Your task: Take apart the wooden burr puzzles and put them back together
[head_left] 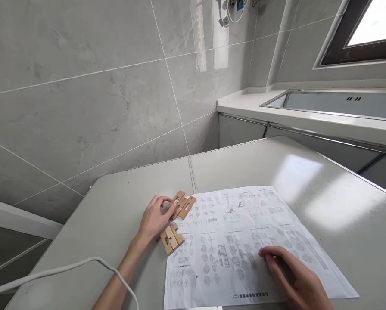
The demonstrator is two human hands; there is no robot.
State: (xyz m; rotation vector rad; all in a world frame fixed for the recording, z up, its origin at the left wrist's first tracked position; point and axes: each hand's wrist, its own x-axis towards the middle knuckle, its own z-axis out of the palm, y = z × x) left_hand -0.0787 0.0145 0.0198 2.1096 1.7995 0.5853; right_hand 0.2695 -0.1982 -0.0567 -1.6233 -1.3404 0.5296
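My left hand [154,217] rests on the grey table [122,202] with its fingertips on a group of notched wooden puzzle pieces [182,205] at the sheet's upper left corner. A second group of wooden pieces [171,238] lies just right of that hand's palm. My right hand [293,277] lies flat on a large printed instruction sheet [244,241], fingers spread near its lower right part, holding nothing.
A white cable [66,269] crosses the table's near left side over my left forearm. Behind the table stand a tiled wall [83,86], a white counter with a steel sink [335,103] at the right, and a window [370,30].
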